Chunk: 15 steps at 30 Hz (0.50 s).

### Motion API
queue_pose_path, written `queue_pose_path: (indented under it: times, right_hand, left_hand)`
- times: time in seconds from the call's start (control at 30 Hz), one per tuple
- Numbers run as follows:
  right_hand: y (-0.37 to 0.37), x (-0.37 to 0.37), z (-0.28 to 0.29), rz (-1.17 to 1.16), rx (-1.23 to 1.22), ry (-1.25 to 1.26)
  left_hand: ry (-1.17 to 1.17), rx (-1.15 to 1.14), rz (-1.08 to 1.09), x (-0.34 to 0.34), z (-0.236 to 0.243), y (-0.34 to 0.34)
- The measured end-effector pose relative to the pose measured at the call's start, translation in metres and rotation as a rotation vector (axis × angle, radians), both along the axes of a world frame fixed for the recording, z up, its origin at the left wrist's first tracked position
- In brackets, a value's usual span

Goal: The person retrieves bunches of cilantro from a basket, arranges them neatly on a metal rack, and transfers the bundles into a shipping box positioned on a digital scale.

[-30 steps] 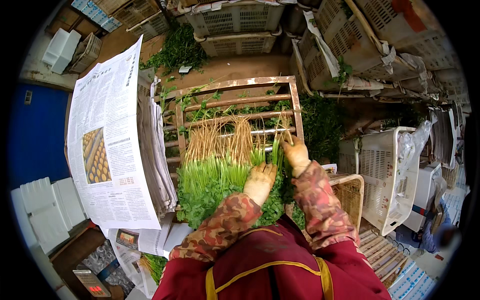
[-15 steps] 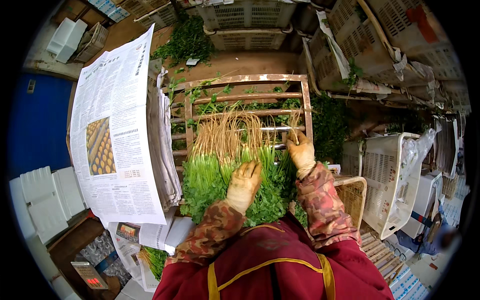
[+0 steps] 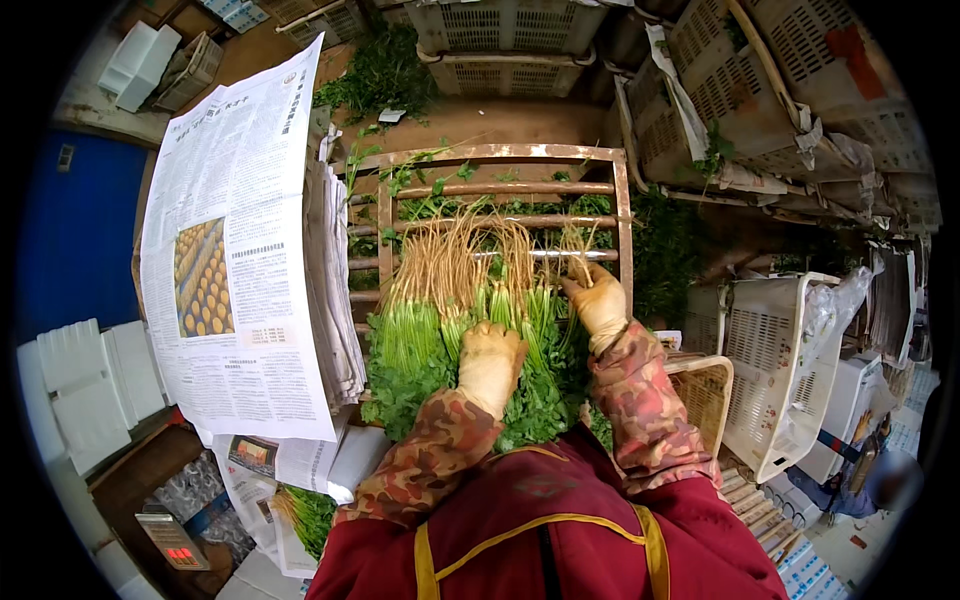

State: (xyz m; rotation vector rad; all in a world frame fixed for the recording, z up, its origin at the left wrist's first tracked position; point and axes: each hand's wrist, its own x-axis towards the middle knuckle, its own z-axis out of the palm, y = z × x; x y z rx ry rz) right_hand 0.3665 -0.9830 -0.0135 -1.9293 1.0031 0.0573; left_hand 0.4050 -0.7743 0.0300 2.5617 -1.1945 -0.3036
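Observation:
Coriander [image 3: 435, 340] lies in a wide layer on a rusty metal slatted rack [image 3: 620, 165], with pale green stems, long tan roots pointing away from me and leaves toward me. My left hand [image 3: 490, 360], in a cream glove, curls its fingers down into the stems at the middle of the layer. My right hand [image 3: 595, 305], gloved too, pinches a small bunch by its roots at the right end. A thick stack of newspapers [image 3: 225, 250] lies close along the left side of the rack, the top sheet spread flat.
Plastic crates [image 3: 510, 45] are stacked at the back and right. A white crate with plastic film [image 3: 760, 360] stands at right, a wicker chair-like frame [image 3: 700, 390] beside it. Greens [image 3: 385, 70] lie on the floor. Foam boxes [image 3: 95, 385] and a digital scale [image 3: 172, 540] are at left.
My left hand has shifted left from the right end into the middle stems, and its fingers have curled in. My right hand stays at the roots. The view has shifted slightly.

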Motion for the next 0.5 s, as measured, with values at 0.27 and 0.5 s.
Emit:
queue_pose_path:
  times: [0.27, 0.5]
  right_hand:
    - [0.005, -0.001, -0.005, 0.223, -0.697, -0.057]
    - [0.039, 0.004, 0.026, 0.274, -0.41, 0.117]
  left_hand:
    - [0.023, 0.007, 0.02, -0.001, -0.001, -0.003]
    - [-0.008, 0.012, 0.015, -0.004, -0.005, -0.004]
